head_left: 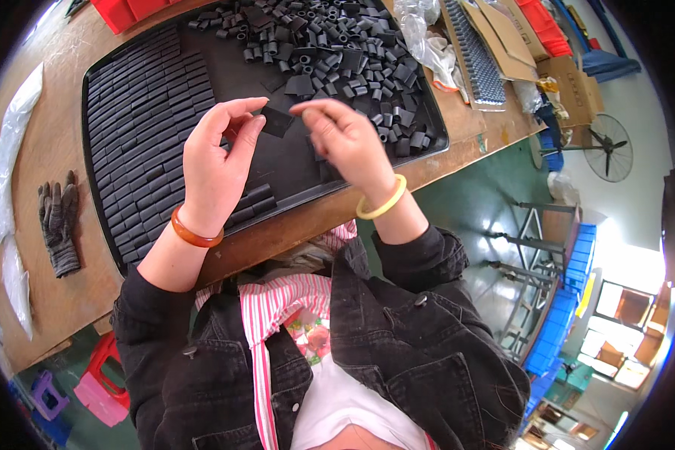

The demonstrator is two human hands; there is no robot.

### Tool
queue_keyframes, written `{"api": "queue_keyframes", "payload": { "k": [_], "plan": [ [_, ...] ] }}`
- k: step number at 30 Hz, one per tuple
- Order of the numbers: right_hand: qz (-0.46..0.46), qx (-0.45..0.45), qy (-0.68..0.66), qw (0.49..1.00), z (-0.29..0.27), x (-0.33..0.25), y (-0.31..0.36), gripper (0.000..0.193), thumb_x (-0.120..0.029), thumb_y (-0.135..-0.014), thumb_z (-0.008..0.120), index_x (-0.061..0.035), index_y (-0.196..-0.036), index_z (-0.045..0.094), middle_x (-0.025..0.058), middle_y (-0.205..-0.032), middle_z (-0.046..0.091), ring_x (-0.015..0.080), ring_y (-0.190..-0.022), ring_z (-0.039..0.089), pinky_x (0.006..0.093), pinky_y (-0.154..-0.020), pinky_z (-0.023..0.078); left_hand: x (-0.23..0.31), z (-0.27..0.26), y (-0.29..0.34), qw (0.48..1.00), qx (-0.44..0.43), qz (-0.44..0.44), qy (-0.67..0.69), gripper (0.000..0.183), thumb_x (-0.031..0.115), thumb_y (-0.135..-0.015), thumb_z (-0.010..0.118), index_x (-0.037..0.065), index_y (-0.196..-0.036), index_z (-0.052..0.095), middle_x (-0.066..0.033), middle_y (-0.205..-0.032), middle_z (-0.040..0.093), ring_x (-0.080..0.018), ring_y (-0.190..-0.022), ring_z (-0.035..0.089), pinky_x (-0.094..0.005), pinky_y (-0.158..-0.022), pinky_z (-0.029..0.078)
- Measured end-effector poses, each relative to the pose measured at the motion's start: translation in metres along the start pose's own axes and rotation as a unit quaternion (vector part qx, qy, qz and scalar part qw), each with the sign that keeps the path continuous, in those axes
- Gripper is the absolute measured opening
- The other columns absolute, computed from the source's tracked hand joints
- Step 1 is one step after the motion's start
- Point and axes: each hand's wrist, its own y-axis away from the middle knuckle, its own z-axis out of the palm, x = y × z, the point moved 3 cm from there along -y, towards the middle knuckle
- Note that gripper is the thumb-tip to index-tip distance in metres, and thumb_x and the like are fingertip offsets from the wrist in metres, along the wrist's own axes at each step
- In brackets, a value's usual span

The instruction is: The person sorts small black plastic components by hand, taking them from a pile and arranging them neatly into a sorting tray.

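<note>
Over a large black tray (244, 169), my left hand (219, 154) is curled, thumb and forefinger pinched at the edge of a flat black piece (279, 121). My right hand (346, 141) is closed opposite it, its fingertips close to the far corner of that piece. Whatever the right fingers hold, if anything, is hidden. To the left, short black cylindrical pieces (146, 142) lie in tight rows in the tray. A loose heap of short black tubes (330, 56) and flat pieces fills the far right part.
A dark knitted glove (58, 225) and clear plastic wrap (11, 161) lie on the wooden table (60, 307) at left. Red bins, cardboard (499, 41) and plastic bags stand beyond the tray. Right of the table are a fan (607, 148) and blue crates (551, 330); stools (105, 382) stand lower left.
</note>
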Motion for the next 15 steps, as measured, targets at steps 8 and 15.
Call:
{"api": "queue_keyframes", "payload": {
  "k": [8,15],
  "plan": [
    [0.021,-0.009,0.007,1.000,0.005,0.001,0.007,0.014,-0.018,-0.095,0.066,-0.0046,-0.092,0.065,-0.0078,-0.070,0.056,-0.0008,-0.060,0.045,0.0179,-0.052,0.034,0.015,0.004,-0.006,0.989,-0.035,0.105,-0.100,0.031,-0.004,-0.082,0.069,0.004,-0.112,0.069,-0.0074,-0.095,0.066,-0.0224,-0.085,0.063,-0.0312,-0.077,0.051],
    [-0.038,-0.067,0.142,0.987,-0.001,0.000,0.009,0.015,-0.018,-0.094,0.067,-0.0033,-0.092,0.066,-0.0080,-0.068,0.055,0.0002,-0.065,0.046,0.0203,-0.055,0.036,0.015,0.008,-0.002,0.938,-0.094,0.224,-0.249,0.039,0.008,-0.072,0.076,0.007,-0.110,0.069,-0.0046,-0.104,0.066,-0.0255,-0.097,0.061,-0.0368,-0.084,0.050]
  ]
}}
